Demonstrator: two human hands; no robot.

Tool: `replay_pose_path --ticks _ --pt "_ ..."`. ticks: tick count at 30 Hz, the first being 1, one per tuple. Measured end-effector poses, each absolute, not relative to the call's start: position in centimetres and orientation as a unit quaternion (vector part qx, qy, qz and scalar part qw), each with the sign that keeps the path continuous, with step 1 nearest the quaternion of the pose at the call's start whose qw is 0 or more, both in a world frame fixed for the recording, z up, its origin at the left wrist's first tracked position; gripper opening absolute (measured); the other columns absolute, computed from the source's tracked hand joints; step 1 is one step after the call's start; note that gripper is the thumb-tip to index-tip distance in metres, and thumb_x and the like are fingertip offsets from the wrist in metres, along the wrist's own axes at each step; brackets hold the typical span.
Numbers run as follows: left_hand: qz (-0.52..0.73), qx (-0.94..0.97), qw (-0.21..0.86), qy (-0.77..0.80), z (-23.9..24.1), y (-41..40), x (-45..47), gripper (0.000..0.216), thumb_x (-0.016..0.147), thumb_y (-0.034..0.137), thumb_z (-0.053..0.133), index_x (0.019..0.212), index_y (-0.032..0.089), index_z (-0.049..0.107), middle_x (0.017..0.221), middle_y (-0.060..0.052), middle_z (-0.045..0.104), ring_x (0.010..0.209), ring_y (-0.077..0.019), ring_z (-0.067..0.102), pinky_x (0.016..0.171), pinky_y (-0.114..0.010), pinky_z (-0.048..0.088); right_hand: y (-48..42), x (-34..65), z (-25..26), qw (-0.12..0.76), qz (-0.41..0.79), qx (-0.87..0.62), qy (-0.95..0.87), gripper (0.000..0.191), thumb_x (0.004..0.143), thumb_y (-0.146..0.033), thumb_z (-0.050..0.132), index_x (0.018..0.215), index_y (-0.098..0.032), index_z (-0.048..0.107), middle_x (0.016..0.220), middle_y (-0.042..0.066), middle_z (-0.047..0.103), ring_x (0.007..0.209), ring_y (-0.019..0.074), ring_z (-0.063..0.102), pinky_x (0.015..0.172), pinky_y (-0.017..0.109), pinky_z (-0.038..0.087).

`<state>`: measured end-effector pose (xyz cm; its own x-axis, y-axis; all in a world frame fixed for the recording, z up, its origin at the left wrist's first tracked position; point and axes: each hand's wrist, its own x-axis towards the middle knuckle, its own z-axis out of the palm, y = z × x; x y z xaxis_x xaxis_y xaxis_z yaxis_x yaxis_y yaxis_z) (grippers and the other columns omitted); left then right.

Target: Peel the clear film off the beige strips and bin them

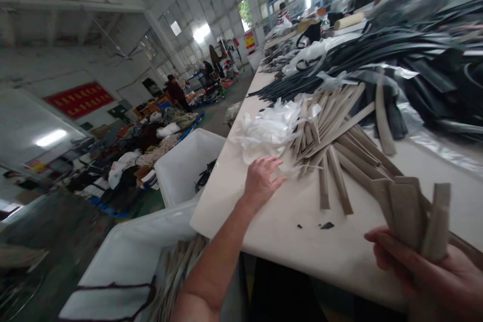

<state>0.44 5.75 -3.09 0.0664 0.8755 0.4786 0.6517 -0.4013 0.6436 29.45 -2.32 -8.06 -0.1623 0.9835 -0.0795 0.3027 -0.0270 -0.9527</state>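
- Taupe strips (405, 206), a small bunch, sit inside the right grip (411, 261), fingers closed round them, ends sticking up past the fingers.
- Left grip (269, 173): nothing clearly held; thumb and fingers apart, half curled, over the worktop (279, 241). Contact with the film (273, 123) just beyond: cannot tell, blurred.
- Step in hand, my read: handling strips, right grip keeping the bunch while left grip is free near film and pile.
- Next move, my read: would call for left thumb and fingertips to narrow on one thin piece, right grip staying firm so the bunch doesn't fan out.
- Pile (332, 121): more taupe lengths, beyond and right of left grip, fanned, crossing; flat, narrow, matte, some with squared ends. Look bendy but fairly stiff.
- Film: white, translucent, crumpled, thin ribbony bits, shiny; would likely cling or slide.
- Black strips (358, 55): beyond the pile, long, smooth, slight sheen, heaped.
- Scraps (327, 225): dark, small, angular, between the two grips.
- Near bin (121, 241): white, smooth-walled, left of left grip, beside the forearm, long taupe-grey lengths inside.
- Far bin (181, 156): same white, farther off left grip, something black inside.
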Motion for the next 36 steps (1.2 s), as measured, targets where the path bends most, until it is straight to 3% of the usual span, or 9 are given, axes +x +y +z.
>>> replay_pose_path --ticks 2,6,11,14,19,22,25,31,36 --pt "0.394 0.749 0.109 0.522 -3.7 8.0 3.1 0.044 0.058 0.014 0.080 0.098 0.031 0.071 0.117 -0.006 0.067 0.122 -0.0289 0.050 0.110 -0.046 0.024 -2.2 29.7 -7.6 0.320 0.561 -0.510 -0.568 0.041 0.081 -0.065 0.054 0.077 -0.028 0.072 0.062 0.012 0.065 0.044 0.0187 0.057 0.041 0.029 0.047" --pt "0.332 0.786 0.080 0.516 -4.1 9.3 5.5 0.021 0.071 0.010 0.070 0.075 0.031 0.072 0.096 -0.001 0.073 0.114 -0.0235 0.055 0.113 -0.048 0.012 -2.3 30.0 -6.5 0.349 0.579 -0.507 -0.535 0.048 0.083 -0.065 0.050 0.082 -0.022 0.072 0.064 0.012 0.064 0.045 0.0185 0.053 0.043 0.032 0.045" --pt "0.444 0.759 0.096 0.466 -2.6 4.2 5.2 0.021 0.077 0.020 0.068 0.085 0.038 0.073 0.107 0.000 0.071 0.119 -0.0221 0.053 0.116 -0.044 0.006 -2.1 29.1 -5.4 0.374 0.609 -0.503 -0.486 0.050 0.083 -0.063 0.053 0.090 -0.017 0.070 0.062 0.006 0.060 0.045 0.0132 0.046 0.042 0.027 0.037" --pt "0.455 0.758 0.040 0.465 -2.9 1.1 4.7 0.020 0.075 0.021 0.071 0.082 0.040 0.073 0.103 0.001 0.073 0.116 -0.0211 0.056 0.116 -0.044 0.009 -2.0 27.3 -4.9 0.341 0.652 -0.469 -0.489 0.050 0.082 -0.063 0.053 0.091 -0.016 0.069 0.058 0.000 0.058 0.044 0.0097 0.042 0.041 0.022 0.033" --pt "0.400 0.781 -0.129 0.462 -4.4 -1.1 4.2 0.017 0.081 0.023 0.065 0.084 0.038 0.072 0.104 0.003 0.072 0.116 -0.0177 0.054 0.115 -0.045 0.016 -2.6 23.6 -4.6 0.278 0.683 -0.440 -0.512 0.054 0.076 -0.066 0.055 0.056 -0.015 0.058 0.041 -0.003 0.044 0.037 0.0067 0.035 0.039 0.020 0.026" --pt "0.398 0.777 -0.145 0.466 -4.7 -1.9 3.9 0.019 0.083 0.022 0.062 0.094 0.035 0.070 0.111 0.000 0.069 0.119 -0.0200 0.052 0.113 -0.047 0.020 -2.7 22.9 -4.5 0.294 0.673 -0.453 -0.506 0.046 0.066 -0.063 0.064 0.064 -0.017 0.057 0.047 -0.003 0.050 0.036 0.0069 0.036 0.036 0.020 0.027" --pt "0.457 0.702 -0.062 0.543 -4.7 -3.5 3.6 0.026 0.082 0.028 0.064 0.108 0.024 0.065 0.117 -0.009 0.064 0.116 -0.0234 0.053 0.105 -0.044 0.034 -2.8 23.3 -4.3 0.309 0.644 -0.479 -0.510 0.042 0.067 -0.059 0.063 0.074 -0.018 0.059 0.050 -0.004 0.052 0.036 0.0080 0.038 0.035 0.021 0.030" --pt "0.454 0.516 0.463 0.560 -4.4 -7.2 5.7 0.049 0.089 0.055 0.044 0.093 0.014 0.070 0.088 -0.009 0.070 0.082 -0.0198 0.061 0.076 -0.031 0.047 -3.5 24.0 -3.7 0.295 0.536 -0.504 -0.610 0.039 0.079 -0.053 0.052 0.061 -0.020 0.056 0.048 -0.002 0.052 0.038 0.0095 0.043 0.037 0.021 0.034" --pt "0.446 0.483 0.523 0.543 -3.9 -7.1 8.6 0.040 0.083 0.049 0.059 0.095 0.014 0.074 0.082 -0.006 0.072 0.077 -0.0189 0.061 0.075 -0.028 0.046 -4.0 24.2 -4.0 0.308 0.454 -0.482 -0.683 0.039 0.083 -0.049 0.052 0.057 -0.020 0.054 0.048 -0.002 0.052 0.042 0.0109 0.046 0.042 0.022 0.037"
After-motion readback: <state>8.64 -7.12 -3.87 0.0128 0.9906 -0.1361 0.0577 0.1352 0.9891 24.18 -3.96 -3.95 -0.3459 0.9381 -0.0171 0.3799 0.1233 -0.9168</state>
